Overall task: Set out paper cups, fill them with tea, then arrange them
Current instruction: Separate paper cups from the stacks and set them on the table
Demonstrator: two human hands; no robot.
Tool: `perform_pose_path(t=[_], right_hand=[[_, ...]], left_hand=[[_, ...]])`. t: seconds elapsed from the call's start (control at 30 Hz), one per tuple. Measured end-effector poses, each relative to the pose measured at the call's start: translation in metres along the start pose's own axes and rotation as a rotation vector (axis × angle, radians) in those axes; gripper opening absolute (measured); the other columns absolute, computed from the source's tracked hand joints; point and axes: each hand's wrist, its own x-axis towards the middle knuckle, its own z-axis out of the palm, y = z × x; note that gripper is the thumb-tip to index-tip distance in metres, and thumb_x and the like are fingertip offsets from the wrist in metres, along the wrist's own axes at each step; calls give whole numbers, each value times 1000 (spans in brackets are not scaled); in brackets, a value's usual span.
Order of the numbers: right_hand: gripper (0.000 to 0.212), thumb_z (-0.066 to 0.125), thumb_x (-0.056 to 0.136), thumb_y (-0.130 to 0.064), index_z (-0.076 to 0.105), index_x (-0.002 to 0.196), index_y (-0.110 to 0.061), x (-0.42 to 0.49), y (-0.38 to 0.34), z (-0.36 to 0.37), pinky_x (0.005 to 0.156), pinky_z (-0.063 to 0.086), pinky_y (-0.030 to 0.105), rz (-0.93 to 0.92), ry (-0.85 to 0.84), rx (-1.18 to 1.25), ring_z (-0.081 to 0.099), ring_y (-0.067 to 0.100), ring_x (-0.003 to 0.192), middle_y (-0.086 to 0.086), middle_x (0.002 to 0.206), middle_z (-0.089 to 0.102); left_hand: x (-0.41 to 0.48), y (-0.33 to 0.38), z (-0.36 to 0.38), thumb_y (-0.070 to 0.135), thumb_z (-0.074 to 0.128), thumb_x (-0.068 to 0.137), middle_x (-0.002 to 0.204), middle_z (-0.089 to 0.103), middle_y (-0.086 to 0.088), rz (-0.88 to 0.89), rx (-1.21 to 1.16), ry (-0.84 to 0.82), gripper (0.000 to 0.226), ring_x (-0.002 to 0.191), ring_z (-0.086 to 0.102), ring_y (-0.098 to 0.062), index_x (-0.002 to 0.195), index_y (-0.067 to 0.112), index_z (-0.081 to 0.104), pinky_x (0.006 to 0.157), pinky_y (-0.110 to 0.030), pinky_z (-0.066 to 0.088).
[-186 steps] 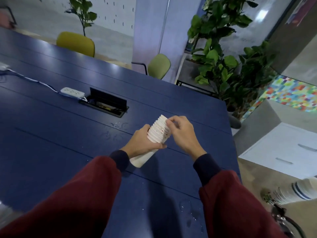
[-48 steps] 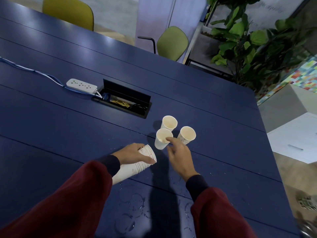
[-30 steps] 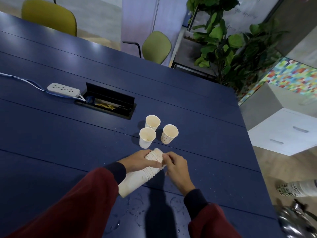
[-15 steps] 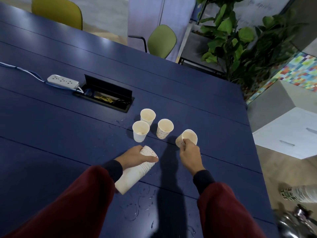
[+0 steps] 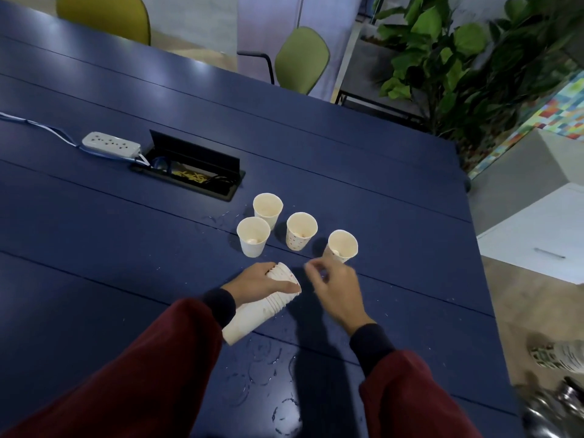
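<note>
Several white paper cups stand upright on the blue table (image 5: 94, 248): one at the back (image 5: 268, 207), one front left (image 5: 253, 235), one in the middle (image 5: 301, 229), and one at the right (image 5: 342, 245). My left hand (image 5: 260, 281) grips a tilted stack of nested paper cups (image 5: 262, 309), its closed end resting on the table. My right hand (image 5: 335, 289) hovers just below the rightmost cup, apart from it, fingers loosely curled and holding nothing.
An open cable box (image 5: 192, 172) and a white power strip (image 5: 110, 143) with its cord lie at the back left. Water rings (image 5: 262, 368) mark the table near me. The table's right edge drops to the floor; a metal kettle (image 5: 553, 406) shows at the bottom right.
My right hand has let go of the fourth cup, which now stands at the right of the group, and has drawn back toward the stack. My left hand still holds the stack.
</note>
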Motion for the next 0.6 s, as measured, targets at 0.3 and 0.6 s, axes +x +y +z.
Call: perform_pose_path(t=[0.3,0.6], right_hand=[[28,55,104,-23,62,81,-9,-15,-13,18,55,51,40,71,-166,189,54,12,46,-2,67,63],[26,43,107,-26,46,82,-21,-7,-8,7,55,53,50,127,78,52,65,27,55,8,66,64]], left_hand=[[-4,1,-2,38,82,76,102,75,4,38,40,-75,33,102,69,-17,103,22,71,91,-35,52],[-11,-11,-12,51,85,73,115,71,9,-89,120,-148,52,108,64,-12,114,25,69,95,-28,49]])
